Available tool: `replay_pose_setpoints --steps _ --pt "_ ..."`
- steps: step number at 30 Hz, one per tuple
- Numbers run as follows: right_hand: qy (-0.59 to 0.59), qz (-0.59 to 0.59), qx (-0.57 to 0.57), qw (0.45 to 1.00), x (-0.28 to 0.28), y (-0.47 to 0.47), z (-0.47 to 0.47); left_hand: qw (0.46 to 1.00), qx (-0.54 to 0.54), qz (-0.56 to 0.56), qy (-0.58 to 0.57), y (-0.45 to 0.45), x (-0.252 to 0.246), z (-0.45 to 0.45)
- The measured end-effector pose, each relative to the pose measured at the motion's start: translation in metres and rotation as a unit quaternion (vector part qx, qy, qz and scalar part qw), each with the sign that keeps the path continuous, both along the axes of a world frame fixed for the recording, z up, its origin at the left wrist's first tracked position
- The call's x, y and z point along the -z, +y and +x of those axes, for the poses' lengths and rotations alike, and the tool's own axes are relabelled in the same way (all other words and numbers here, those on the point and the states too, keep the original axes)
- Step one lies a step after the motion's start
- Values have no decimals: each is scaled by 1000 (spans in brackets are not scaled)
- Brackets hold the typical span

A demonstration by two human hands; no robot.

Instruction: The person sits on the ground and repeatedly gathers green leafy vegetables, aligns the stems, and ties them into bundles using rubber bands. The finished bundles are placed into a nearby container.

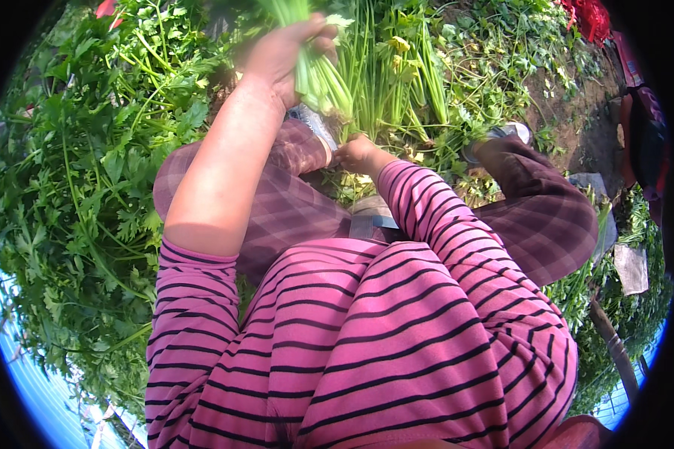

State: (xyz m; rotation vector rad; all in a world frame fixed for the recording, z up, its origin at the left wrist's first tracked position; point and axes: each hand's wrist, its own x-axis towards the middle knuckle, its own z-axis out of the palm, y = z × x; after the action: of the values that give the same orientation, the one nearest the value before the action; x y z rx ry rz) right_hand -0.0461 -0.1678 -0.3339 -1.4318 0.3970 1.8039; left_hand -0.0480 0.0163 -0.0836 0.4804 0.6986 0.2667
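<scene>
My left hand (292,59) is closed around a bunch of green celery stalks (323,81), raised at the top centre, its root end pointing down towards my right hand. The upper part of the bunch is blurred. My right hand (356,152) is just below the roots, its fingers bent close to the root end; whether they pinch anything cannot be told. Beyond both hands, more long celery stalks (370,84) lie side by side on the ground, leaves away from me, with a few yellow leaves among them.
A dense heap of leafy celery (90,168) fills the left side. My bent legs and shoes frame the work area. At right are bare soil (567,106), scattered leaves, red material (590,19), a pale flat piece (631,268) and a wooden pole (612,342).
</scene>
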Motion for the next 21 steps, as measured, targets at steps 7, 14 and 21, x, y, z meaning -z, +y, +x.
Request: replay_pose_setpoints --steps 7,14,21 --pt "118 22 14 993 1 1 13 998 18 -22 -51 5 1 4" --pt "153 203 27 967 -97 0 67 997 25 -27 -75 11 -3 12" --pt "118 413 140 892 -173 -15 96 998 -13 58 1 13 0 -5"
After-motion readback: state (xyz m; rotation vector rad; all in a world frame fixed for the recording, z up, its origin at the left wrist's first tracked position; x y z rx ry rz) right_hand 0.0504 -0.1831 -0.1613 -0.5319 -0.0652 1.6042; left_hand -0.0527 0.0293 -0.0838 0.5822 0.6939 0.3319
